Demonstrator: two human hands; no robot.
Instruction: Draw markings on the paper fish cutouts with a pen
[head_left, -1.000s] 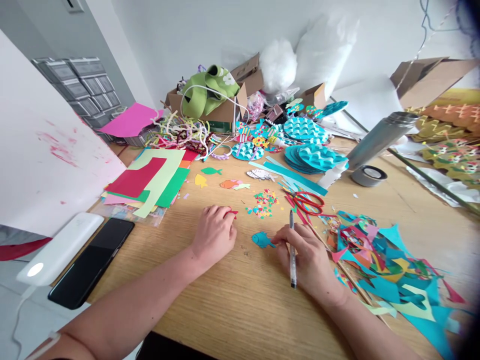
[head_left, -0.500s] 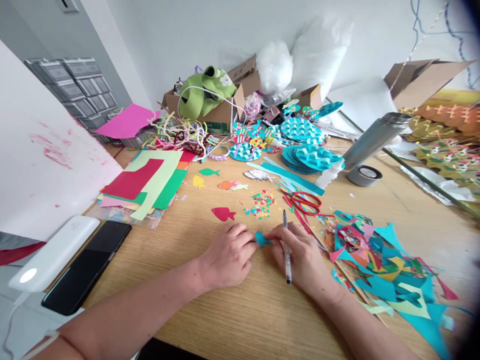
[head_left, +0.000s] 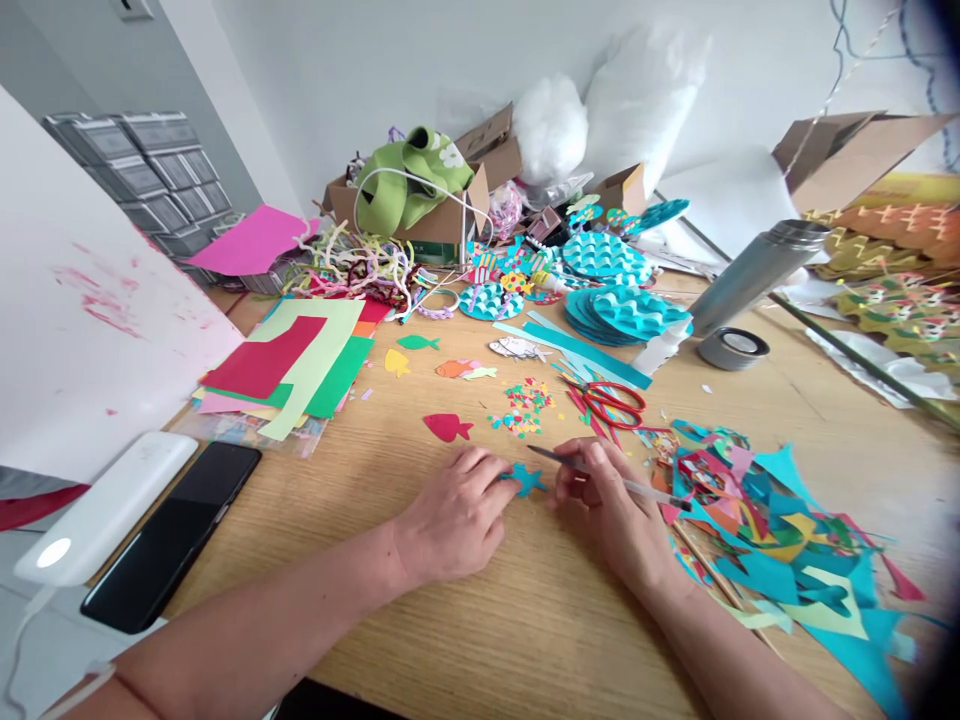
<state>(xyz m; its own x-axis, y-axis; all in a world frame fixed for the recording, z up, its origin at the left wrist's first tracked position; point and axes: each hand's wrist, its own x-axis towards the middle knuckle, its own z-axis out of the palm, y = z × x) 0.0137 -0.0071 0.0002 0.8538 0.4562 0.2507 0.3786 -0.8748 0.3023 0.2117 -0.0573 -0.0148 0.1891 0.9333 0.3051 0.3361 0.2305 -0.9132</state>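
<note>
Okay, right fingers [head_left: 609,476] grasp pen [head_left: 643,489]; left fingers [head_left: 482,472] touch blue fish [head_left: 529,481] at 9 o'clock, can't tell if gripping. Light press might let it skid.

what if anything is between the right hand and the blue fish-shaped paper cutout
Nothing visible stands between the right hand, holding a slim dark-tipped pen, and the blue fish-shaped paper cutout; the left hand partly covers its left end.
</note>
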